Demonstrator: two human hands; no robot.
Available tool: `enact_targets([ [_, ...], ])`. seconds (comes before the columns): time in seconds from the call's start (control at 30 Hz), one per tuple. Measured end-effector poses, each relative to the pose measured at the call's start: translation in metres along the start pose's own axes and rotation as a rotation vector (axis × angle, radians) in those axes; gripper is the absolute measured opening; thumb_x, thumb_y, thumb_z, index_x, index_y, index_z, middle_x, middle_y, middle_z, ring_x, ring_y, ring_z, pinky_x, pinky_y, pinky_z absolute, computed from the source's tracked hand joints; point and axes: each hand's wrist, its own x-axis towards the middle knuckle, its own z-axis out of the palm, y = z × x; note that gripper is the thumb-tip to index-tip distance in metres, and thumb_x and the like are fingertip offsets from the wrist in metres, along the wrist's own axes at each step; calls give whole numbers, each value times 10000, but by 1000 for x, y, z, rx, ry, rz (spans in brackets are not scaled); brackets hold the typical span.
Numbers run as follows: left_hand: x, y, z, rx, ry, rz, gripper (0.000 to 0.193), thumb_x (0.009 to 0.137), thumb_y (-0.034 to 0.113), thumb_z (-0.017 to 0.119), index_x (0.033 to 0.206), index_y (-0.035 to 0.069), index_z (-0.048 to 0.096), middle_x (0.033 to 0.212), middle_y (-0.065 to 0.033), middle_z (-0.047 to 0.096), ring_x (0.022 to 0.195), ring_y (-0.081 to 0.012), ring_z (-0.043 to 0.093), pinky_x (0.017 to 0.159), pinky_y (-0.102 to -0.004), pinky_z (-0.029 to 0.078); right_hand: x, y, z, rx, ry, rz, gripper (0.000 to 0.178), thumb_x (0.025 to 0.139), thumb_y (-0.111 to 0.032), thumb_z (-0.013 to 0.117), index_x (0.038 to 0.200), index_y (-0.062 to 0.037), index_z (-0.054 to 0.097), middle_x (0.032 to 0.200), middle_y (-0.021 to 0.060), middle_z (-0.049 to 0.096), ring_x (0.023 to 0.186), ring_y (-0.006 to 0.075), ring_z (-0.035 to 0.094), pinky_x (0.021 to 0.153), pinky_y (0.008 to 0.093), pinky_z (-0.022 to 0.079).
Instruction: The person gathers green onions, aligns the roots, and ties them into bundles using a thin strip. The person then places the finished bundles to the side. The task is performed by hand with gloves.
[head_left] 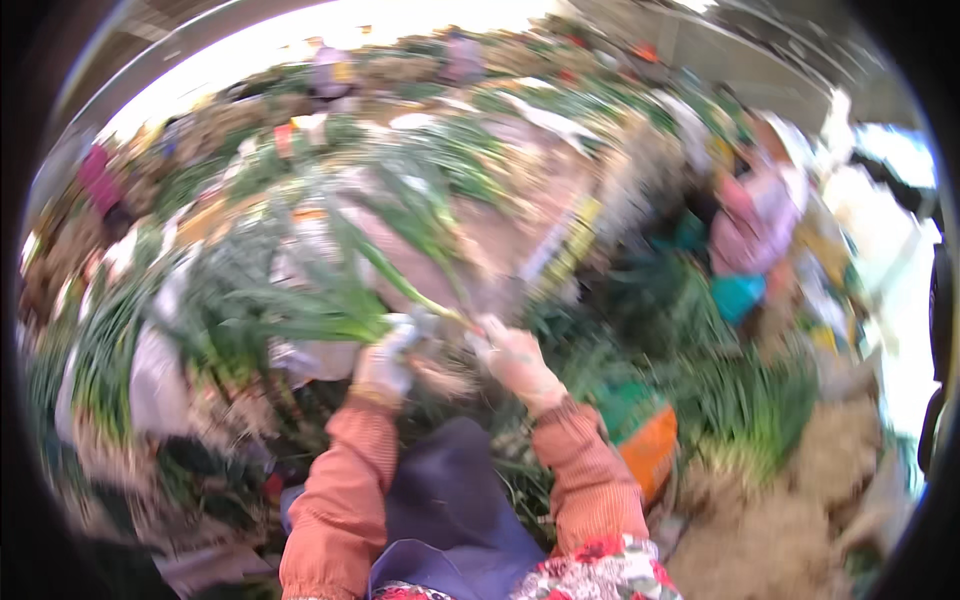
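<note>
My left hand (385, 368), in a pale glove, is closed around a bunch of green onions (325, 312). Their long leaves fan out to the left and away from me, and a pale tuft that looks like roots hangs below the grip. Just to the right, my gloved right hand (522, 368) pinches a single green onion (405, 285) near its reddish-white root end. Its leaf slants up and to the left, passing above the left hand. Motion blur hides the exact position of the fingertips. More green onions (420, 225) lie beyond both hands on a pale sheet.
Thick bundles of green onions (110, 350) stand at the left, and another bundle (760, 400) lies at the right. Beside my right forearm is an orange and green bag (645, 440). A brown heap (770, 520) spreads at the lower right. A co-worker in pink (760, 225) sits at the right.
</note>
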Motion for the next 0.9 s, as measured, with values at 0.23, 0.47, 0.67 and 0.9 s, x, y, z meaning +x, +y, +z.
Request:
enact_targets([
  [0.23,9,6,-37,45,-23,125,291,980,207,587,1257,125,552,1025,-93,681,771,-155,611,666,-322,524,-98,110,-126,862,621,662,83,958,-125,588,1025,-77,586,635,22,616,490,77,562,429,242,447],
  [0.47,18,-3,-28,69,5,94,338,984,343,572,1232,113,594,963,-27,692,666,-107,560,599,-293,493,-316,179,-286,-32,867,1284,331,991,-298,552,1239,-80,523,718,29,604,544,92,556,425,259,423],
  [0.67,23,4,-52,-19,-154,27,349,1008,178,489,1323,29,508,1270,-188,603,1006,-225,654,855,-375,560,-312,119,-234,-837,309,1130,360,893,-178,556,1243,-103,598,1121,148,664,893,316,679,780,439,535],
  [0.9,9,1,-11,108,-243,143,458,1007,81,452,1450,27,351,1462,-237,411,1302,-287,486,1126,-433,384,-83,17,-47,1165,-352,599,784,913,-190,647,1546,-169,185,1439,245,423,921,238,680,850,362,553],
])
